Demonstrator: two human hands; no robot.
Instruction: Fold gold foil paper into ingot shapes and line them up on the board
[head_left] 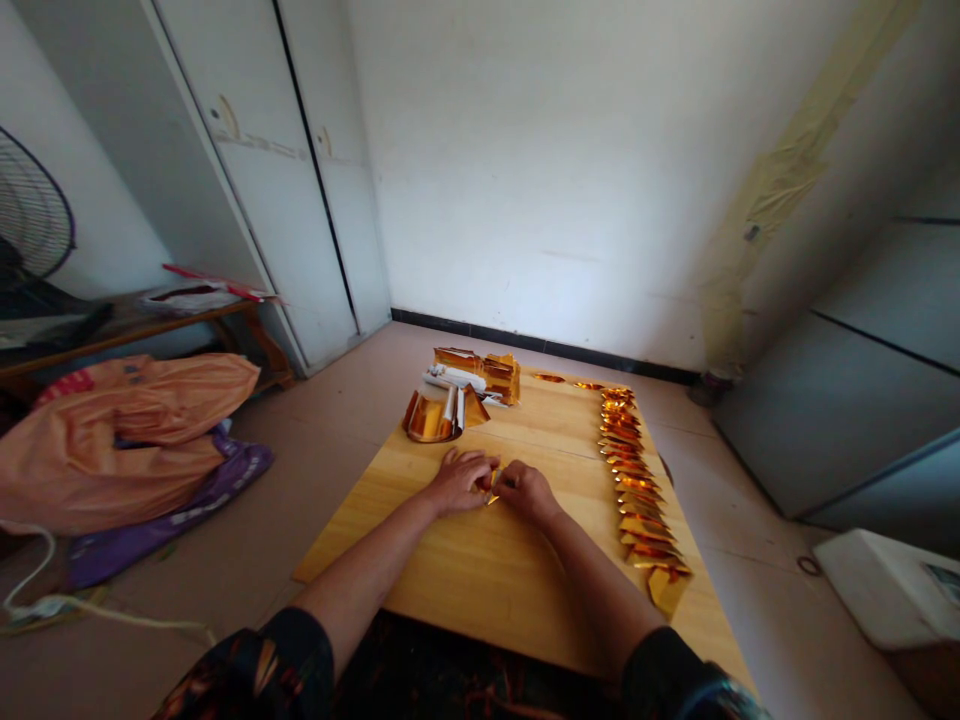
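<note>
Over the middle of the wooden table (465,560), my left hand (463,481) and my right hand (527,490) meet with fingers closed. Between them they pinch a small piece of gold foil paper (493,488), mostly covered by the fingers. Just beyond my left hand lies a curled stack of gold foil sheets (431,418), with white backs showing. Another pile of gold and white sheets (499,378) sits farther back. Along the right side runs a long row of folded gold foil pieces (637,480), overlapping each other.
A pale wall (562,180) stands behind the table, with grey cabinets (255,180) at the left. Orange and purple bags (150,430) lie on the floor beside a low wooden bench (255,335). A fan (34,215) is far left, a white box (885,585) at right.
</note>
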